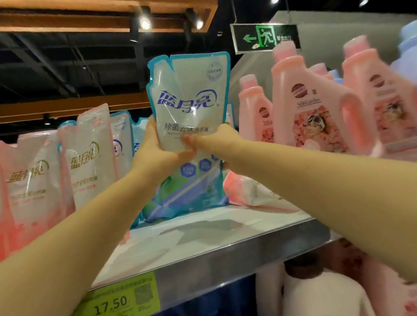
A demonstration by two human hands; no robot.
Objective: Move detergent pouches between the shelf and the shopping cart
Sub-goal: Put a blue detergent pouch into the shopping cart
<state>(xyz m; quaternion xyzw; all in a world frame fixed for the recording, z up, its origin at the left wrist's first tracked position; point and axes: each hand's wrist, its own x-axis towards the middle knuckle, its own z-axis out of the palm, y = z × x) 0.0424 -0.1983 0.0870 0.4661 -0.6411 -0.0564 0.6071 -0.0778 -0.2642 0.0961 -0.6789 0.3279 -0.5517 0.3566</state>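
A: From the head view, what are you holding?

B: You have 1 blue-trimmed detergent pouch [190, 112] upright at the front of the shelf [215, 253], its bottom edge on or just above the shelf surface; I cannot tell which. Your left hand [155, 149] wraps its left edge and your right hand [215, 140] presses in from the right, so both hands are closed on its middle, squeezing it between them.

A: How will it handle?

B: I judge it soft and liquid-filled: the film creases under your fingers and the top flops a little, so expect weight low down and a glossy, slippery skin. Grip around the waist or support the base, not the thin sealed top.

A: What is around it?

B: More blue pouches stand just behind it, pink pouches [44, 181] line the left, 1 pink pouch [249, 189] lies tipped over just beside it, and pink bottles [310, 106] stand right. A 17.50 price tag [115, 304] sits on the shelf edge. No shopping cart shows here.
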